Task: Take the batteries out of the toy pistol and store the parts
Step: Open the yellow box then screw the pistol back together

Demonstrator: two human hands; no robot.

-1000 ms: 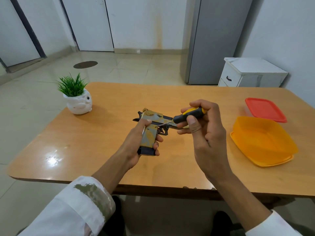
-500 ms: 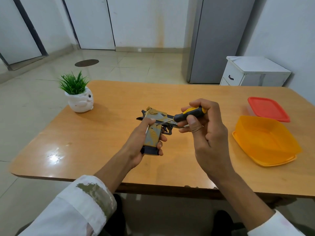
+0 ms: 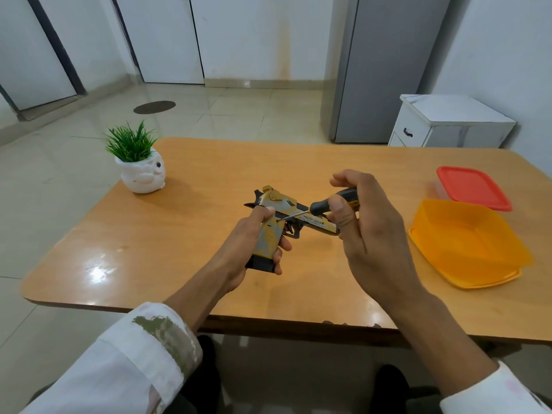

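Note:
A yellow-and-grey toy pistol (image 3: 282, 215) with a black grip base is held above the wooden table (image 3: 191, 222), barrel pointing right. My left hand (image 3: 249, 249) is wrapped around its grip. My right hand (image 3: 369, 231) holds a screwdriver (image 3: 330, 203) with a black-and-yellow handle; its thin metal shaft slants down to the left and the tip rests on the side of the pistol at the top of the grip. No batteries are visible.
An open orange container (image 3: 467, 245) stands on the table at the right, with a clear box under a red lid (image 3: 472, 186) behind it. A small plant in a white pot (image 3: 139, 168) sits at the far left. A white cabinet (image 3: 448, 121) stands beyond the table.
The screwdriver handle has turned in my right hand's fingers, showing more black than yellow now. The pistol and my left hand have stayed almost in place.

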